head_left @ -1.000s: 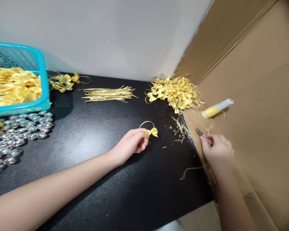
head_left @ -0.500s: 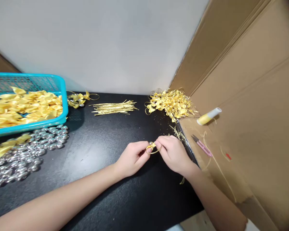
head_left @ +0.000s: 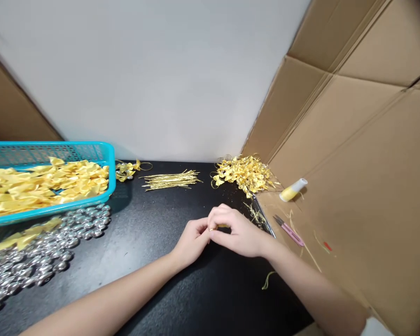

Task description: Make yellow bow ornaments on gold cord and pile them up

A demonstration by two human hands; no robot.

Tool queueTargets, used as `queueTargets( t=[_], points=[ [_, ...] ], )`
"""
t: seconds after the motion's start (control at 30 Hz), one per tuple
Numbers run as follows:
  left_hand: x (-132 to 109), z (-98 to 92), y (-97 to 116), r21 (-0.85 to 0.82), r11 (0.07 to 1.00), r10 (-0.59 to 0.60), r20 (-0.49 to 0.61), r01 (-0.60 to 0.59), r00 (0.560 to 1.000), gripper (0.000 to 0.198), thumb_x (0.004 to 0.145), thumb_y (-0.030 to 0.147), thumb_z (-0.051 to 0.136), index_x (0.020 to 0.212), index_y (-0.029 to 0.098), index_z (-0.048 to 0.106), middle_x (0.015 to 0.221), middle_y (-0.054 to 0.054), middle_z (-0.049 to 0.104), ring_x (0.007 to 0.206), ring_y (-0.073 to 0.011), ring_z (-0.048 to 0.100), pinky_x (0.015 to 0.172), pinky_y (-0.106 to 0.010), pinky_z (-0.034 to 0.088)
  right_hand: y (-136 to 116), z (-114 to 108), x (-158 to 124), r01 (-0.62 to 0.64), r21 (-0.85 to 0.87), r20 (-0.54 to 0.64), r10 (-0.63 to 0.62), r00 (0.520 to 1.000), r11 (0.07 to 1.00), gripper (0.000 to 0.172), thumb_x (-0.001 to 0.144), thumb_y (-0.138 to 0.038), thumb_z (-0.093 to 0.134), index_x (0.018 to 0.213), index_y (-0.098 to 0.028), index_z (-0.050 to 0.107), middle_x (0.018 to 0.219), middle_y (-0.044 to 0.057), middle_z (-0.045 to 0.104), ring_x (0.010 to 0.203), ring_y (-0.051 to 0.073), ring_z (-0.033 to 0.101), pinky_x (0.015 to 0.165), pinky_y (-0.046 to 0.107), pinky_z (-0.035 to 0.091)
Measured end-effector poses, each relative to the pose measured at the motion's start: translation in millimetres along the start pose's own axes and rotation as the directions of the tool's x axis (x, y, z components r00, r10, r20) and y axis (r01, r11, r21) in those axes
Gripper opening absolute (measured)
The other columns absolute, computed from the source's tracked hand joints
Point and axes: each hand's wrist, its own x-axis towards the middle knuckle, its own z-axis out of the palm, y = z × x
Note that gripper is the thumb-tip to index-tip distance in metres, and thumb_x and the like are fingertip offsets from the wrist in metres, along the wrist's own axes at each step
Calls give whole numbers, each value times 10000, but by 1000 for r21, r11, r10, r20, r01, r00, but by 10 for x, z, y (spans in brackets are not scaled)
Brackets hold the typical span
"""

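Observation:
My left hand (head_left: 192,241) and my right hand (head_left: 238,233) meet above the black table, their fingertips pinched together. Between them is a small yellow ribbon bow (head_left: 224,226) with a gold cord; the fingers cover nearly all of it. My right hand curls over the tips of my left. Beyond my hands lies a bundle of cut gold cords (head_left: 172,179). A heap of yellow bows with cord loops (head_left: 244,173) sits at the back right.
On the left stands a turquoise basket (head_left: 112,173) of yellow bows, with silver beads (head_left: 54,254) in front. A few looped bows (head_left: 126,170) lie beside it. Pink thread snips (head_left: 291,233) and a yellow thread spool (head_left: 293,190) rest on cardboard at the right. Cardboard walls rise there.
My right hand has shifted left and over the left fingertips, hiding the bow and loop that showed earlier. The view has tilted up, so everything on the table appears lower.

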Motion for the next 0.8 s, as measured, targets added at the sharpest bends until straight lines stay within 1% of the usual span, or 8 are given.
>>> queueTargets(
  t=[0.07,0.13,0.17,0.23,0.33,0.4,0.47,0.8],
  points=[
    [7,2,7,-7,1000,-7,-1,7,1000,375,865,434,504,605,165,477,578,31,449,583,-119,389,573,-241,308,19,-88,117,-63,165,83,50,995,984,189,831,-166,599,647,-191,565,722,-25,584,772,140,520,748,270,418],
    [9,3,14,-12,999,-44,-24,44,999,438,889,487,463,582,177,433,542,38,415,540,-110,360,542,-240,285,166,-190,257,-254,336,80,241,967,907,176,813,-190,620,639,-181,591,654,-38,565,681,127,519,684,258,425],
    [10,3,15,-19,998,-61,-36,61,997,450,895,502,450,580,183,420,532,40,405,526,-109,354,531,-240,281,282,-242,330,-363,406,43,379,924,839,175,796,-199,649,630,-172,601,632,-41,566,652,121,521,667,253,433],
    [12,4,11,-33,996,-79,-50,77,996,441,898,503,442,589,189,425,531,36,414,520,-113,367,524,-240,291,562,-334,464,-423,419,-69,493,867,804,194,851,-222,609,668,-158,607,646,-35,566,652,111,531,685,249,451],
    [15,8,-3,-33,997,-69,-51,68,996,426,894,489,439,593,188,444,535,27,434,526,-120,388,521,-240,302,966,-422,609,-527,433,-155,636,756,731,189,926,-299,574,954,-127,647,922,41,656,802,153,623,750,322,527],
    [17,15,-9,-28,998,-56,-46,55,997,416,887,484,449,598,184,459,532,28,441,522,-117,387,522,-240,299,1151,-454,680,-574,454,-184,702,688,681,321,934,-340,583,1197,-158,579,1187,86,613,998,208,631,842,413,549],
    [18,22,-11,-23,999,-48,-41,47,998,412,887,481,450,606,180,471,528,32,441,515,-113,383,526,-242,297,1254,-487,760,-593,477,-208,739,641,649,356,933,-344,584,1242,-171,555,1245,94,588,1048,223,619,869,438,544],
    [27,46,-48,-19,999,-38,-28,37,999,400,900,458,445,613,180,466,538,31,431,527,-118,392,545,-251,299,1326,-564,1366,-531,576,-252,752,609,622,352,930,-340,590,1230,-158,563,1231,98,595,1040,223,622,867,432,542]
  ],
)
